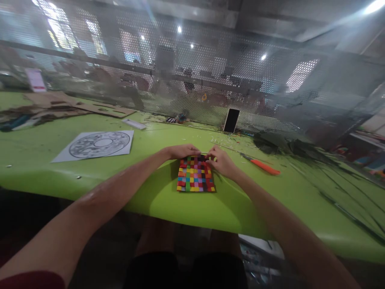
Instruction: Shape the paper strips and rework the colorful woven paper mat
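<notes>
Your left hand and right hand both rest at the far edge of a woven mat made of many coloured paper strips, which lies flat on the green tabletop directly in front of you, near its front rim. Your left fingers curl down onto the mat's far left corner, and your right fingers pinch at its far right corner, where a thin pale strip end shows; the 2 hands almost meet in the middle. Whether each grip fully closes on a strip you cannot tell from this view.

To the right of your right hand, apart from it, lies an orange-handled tool, its tip pointing left. Farther back a dark phone leans upright against the perforated metal screen. To your left, well apart from the mat, a white sheet printed with a round grey pattern lies flat. Cardboard pieces sit at the far left, and a heap of dark green scraps lies at the far right.
</notes>
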`<state>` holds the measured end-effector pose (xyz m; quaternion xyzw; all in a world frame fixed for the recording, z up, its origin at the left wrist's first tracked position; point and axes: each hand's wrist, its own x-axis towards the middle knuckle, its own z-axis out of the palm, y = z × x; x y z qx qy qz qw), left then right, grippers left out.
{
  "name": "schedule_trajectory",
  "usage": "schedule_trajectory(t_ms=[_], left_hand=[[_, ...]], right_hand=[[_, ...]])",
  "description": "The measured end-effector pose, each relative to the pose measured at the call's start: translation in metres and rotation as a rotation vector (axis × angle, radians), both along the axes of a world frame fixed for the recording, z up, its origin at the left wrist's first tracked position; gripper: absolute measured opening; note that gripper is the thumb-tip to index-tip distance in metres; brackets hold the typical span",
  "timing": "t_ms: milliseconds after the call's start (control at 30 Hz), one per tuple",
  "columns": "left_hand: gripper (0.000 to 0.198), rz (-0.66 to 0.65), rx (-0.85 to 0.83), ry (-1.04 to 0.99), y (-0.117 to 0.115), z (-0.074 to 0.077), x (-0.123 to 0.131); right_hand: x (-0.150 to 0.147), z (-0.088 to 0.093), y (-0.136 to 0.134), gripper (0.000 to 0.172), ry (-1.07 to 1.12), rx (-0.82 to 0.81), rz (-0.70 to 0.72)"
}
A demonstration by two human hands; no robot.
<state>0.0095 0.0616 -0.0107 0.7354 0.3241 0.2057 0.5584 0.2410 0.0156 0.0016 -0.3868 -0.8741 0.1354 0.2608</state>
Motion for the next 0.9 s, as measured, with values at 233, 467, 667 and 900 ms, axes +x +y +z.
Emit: schedule_trajectory(t_ms=[233,467,667,900], left_hand=[[0.043,-0.084,0.168,0.056,0.000,0.005,0.001],[0.050,-0.031,0.178,0.098,0.000,0.005,0.000],[0.050,0.169,0.097,-0.049,0.003,0.000,-0.004],[0.057,0.126,-0.157,-0.209,0.002,-0.004,-0.003]], right_hand=[[-0.001,0.009,-0.006,0.005,-0.137,-0.099,0.004],[-0.005,0.006,-0.009,0.011,-0.122,-0.001,-0.062],[0.006,0.003,0.003,0.006,-0.019,-0.141,-0.171],[0.029,-0.011,0.036,0.011,0.318,-0.082,-0.340]])
